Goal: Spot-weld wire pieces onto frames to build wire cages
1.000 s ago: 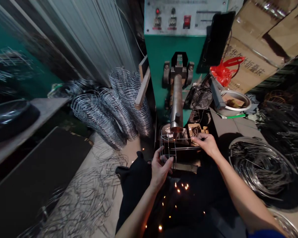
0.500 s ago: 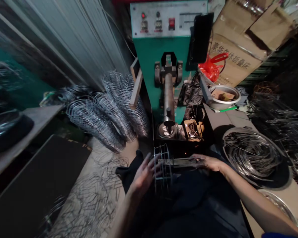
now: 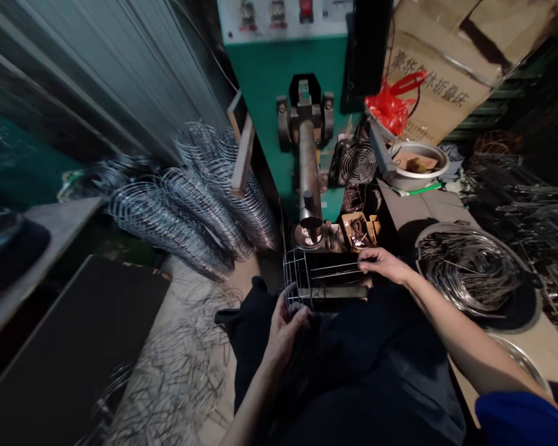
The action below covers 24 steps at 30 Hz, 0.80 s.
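My left hand (image 3: 286, 328) is closed around the lower side of a small round wire cage (image 3: 296, 272), its fingers partly hidden behind the wires. My right hand (image 3: 385, 265) pinches the right end of a thin U-shaped wire (image 3: 335, 267), whose two legs reach left to the cage. Whether the legs touch the cage I cannot tell. Just below the wire lies a flat, worn bar (image 3: 339, 292), with its left end at the cage. Dark cloth (image 3: 363, 365) covers my lap beneath both hands.
Ahead stands a green machine (image 3: 260, 74) with a thick metal arm (image 3: 309, 167) pointing down towards me. Stacked wire rings (image 3: 167, 217) lean at the left, above scattered wire pieces (image 3: 177, 365). At the right are a tub of wires (image 3: 469, 272) and a bowl (image 3: 423, 179).
The view has tilted down slightly. My right hand has risen off the bar and holds the U-shaped wire out. My left hand, earlier spread beside the cage, now grips its lower side.
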Each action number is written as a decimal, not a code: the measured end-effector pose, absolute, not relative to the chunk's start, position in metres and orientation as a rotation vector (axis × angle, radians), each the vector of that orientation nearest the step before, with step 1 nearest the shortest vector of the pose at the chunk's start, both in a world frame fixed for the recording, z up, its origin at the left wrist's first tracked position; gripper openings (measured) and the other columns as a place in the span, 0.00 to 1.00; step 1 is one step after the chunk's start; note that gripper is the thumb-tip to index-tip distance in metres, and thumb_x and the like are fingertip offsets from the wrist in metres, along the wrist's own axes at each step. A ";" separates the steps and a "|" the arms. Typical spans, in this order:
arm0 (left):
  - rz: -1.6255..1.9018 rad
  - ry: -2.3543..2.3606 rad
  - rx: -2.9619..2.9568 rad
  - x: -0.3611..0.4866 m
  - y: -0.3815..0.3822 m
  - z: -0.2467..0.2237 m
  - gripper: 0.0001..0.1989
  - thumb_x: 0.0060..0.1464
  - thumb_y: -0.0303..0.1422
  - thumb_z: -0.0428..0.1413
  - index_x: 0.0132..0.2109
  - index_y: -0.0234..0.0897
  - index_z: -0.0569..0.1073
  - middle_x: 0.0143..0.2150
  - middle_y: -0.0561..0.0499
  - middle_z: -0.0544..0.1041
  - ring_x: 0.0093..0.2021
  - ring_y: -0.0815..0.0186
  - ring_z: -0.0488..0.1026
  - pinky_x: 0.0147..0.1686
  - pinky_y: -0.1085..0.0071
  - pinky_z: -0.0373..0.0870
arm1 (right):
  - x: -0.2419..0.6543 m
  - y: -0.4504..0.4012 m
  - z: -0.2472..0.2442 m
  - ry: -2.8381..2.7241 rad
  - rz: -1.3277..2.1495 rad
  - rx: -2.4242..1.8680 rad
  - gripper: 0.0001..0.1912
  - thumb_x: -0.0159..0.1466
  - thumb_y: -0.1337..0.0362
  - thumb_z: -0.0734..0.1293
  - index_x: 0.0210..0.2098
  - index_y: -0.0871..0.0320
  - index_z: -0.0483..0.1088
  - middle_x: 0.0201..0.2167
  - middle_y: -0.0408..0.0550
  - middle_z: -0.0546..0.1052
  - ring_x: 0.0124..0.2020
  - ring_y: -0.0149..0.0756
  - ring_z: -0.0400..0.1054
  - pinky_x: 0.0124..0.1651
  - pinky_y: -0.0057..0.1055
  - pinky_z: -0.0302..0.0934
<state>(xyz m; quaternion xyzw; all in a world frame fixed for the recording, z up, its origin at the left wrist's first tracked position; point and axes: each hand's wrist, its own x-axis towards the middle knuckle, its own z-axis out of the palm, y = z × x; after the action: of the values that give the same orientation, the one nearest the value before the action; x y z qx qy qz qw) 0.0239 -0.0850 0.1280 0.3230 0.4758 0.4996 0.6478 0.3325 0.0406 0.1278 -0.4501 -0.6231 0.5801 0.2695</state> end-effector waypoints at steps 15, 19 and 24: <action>1.227 1.113 0.788 0.041 -0.044 0.133 0.44 0.54 0.38 0.64 0.72 0.40 0.53 0.27 0.58 0.68 0.27 0.71 0.70 0.31 0.74 0.69 | 0.311 0.085 0.137 -1.597 1.278 -1.249 0.31 0.58 0.45 0.72 0.18 0.57 0.51 0.20 0.38 0.52 0.25 0.29 0.46 0.31 0.30 0.42; 1.247 1.125 0.773 0.041 -0.043 0.129 0.44 0.52 0.39 0.65 0.71 0.41 0.55 0.26 0.58 0.68 0.26 0.71 0.69 0.30 0.74 0.69 | 0.314 0.090 0.132 -1.636 1.307 -1.264 0.31 0.58 0.44 0.71 0.18 0.57 0.51 0.20 0.38 0.52 0.25 0.29 0.46 0.30 0.29 0.43; 1.249 1.112 0.778 0.044 -0.037 0.128 0.45 0.53 0.39 0.65 0.72 0.40 0.53 0.27 0.57 0.70 0.26 0.71 0.71 0.29 0.74 0.69 | 0.317 0.096 0.131 -1.669 1.302 -1.285 0.32 0.58 0.42 0.70 0.18 0.56 0.51 0.20 0.38 0.53 0.25 0.29 0.46 0.31 0.29 0.43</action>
<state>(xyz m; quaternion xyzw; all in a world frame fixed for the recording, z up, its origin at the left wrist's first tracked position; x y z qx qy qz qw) 0.0437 -0.0373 0.1277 0.3363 0.4803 0.5396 0.6042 0.3165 0.0964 0.1313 -0.4906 -0.6370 0.4969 0.3265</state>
